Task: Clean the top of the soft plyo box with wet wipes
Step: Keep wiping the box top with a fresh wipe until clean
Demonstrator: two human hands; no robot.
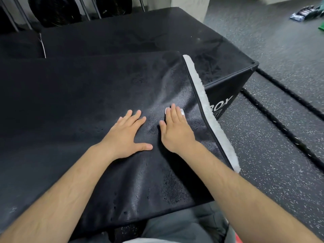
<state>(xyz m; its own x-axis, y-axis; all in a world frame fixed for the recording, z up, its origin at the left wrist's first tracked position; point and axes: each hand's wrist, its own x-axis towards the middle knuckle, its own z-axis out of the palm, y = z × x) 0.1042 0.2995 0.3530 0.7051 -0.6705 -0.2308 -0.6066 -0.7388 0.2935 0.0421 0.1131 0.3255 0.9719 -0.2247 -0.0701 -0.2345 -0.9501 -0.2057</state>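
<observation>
The black soft plyo box (73, 106) fills the near half of the view, its top shiny with damp streaks. My right hand (175, 130) lies flat near the box's right edge, fingers straight, pressing a white wet wipe (182, 111) that peeks out from under the fingertips. My left hand (128, 135) rests flat on the top just to the left, fingers spread, holding nothing. A white fuzzy strip (210, 109) runs along the box's right edge.
A second, lower black box (140, 32) with white lettering stands behind and to the right. Speckled rubber floor (280, 172) lies on the right with black ropes (287, 130) across it. A wipes packet (301, 14) lies on the floor far right. Fans stand at the back.
</observation>
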